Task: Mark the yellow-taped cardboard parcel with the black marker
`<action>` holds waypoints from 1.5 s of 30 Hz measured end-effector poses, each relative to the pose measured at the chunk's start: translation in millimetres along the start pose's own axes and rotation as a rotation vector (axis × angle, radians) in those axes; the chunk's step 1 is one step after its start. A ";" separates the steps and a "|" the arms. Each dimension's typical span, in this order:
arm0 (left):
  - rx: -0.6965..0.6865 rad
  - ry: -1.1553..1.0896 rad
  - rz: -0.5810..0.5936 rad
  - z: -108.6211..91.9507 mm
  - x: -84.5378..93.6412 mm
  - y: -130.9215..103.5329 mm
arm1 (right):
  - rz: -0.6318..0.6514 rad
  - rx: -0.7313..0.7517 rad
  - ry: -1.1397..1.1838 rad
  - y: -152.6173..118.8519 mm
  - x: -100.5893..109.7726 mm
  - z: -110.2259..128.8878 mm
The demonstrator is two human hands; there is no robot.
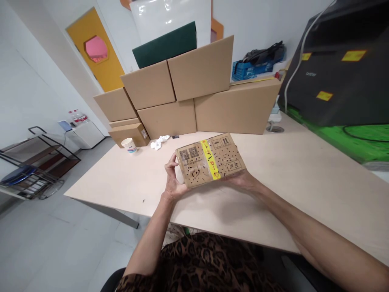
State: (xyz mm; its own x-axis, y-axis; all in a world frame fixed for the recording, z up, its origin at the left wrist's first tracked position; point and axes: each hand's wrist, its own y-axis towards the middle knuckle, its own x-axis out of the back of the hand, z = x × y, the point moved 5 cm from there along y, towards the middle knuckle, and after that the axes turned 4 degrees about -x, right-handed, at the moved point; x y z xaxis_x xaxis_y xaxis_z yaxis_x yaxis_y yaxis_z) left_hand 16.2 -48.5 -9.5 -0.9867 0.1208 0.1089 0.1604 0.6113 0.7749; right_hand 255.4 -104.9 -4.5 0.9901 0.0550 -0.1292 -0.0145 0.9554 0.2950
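left grip (174, 178) half-curled, right grip (242, 179) underneath, holding taped box (210, 161)

You get bright, even indoor light, with white glare spots on the glossy sheet (172, 18) and a soft shadow on the tabletop (304, 178). Your wide view tilts and stretches towards its edges; fine print looks slightly soft.

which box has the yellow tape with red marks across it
The printed box, held between the left hand and right hand. Its yellow tape crosses the face; the stacked boxes behind show no such band.
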 end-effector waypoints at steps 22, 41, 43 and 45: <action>0.362 -0.354 0.127 -3.0 -5.1 7.1 | -0.123 -0.267 0.345 -1.2 -9.2 -5.1; 0.564 -0.369 0.228 9.0 -8.7 0.5 | -0.253 -0.247 0.377 5.3 -5.4 -6.4; 0.576 -0.387 0.163 9.4 -7.5 1.8 | -0.259 -0.269 0.348 3.3 -4.2 -8.7; 0.589 -0.400 0.090 10.5 -5.8 2.8 | -0.217 -0.285 0.335 1.9 -6.1 -8.8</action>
State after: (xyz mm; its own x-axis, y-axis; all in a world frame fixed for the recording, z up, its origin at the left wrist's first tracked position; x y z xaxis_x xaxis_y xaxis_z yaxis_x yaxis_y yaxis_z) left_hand 22.6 -39.3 -14.5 -0.9015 0.3992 -0.1671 0.3401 0.8923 0.2969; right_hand 248.1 -100.9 -11.5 0.8758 -0.1084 -0.4704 0.1033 0.9940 -0.0368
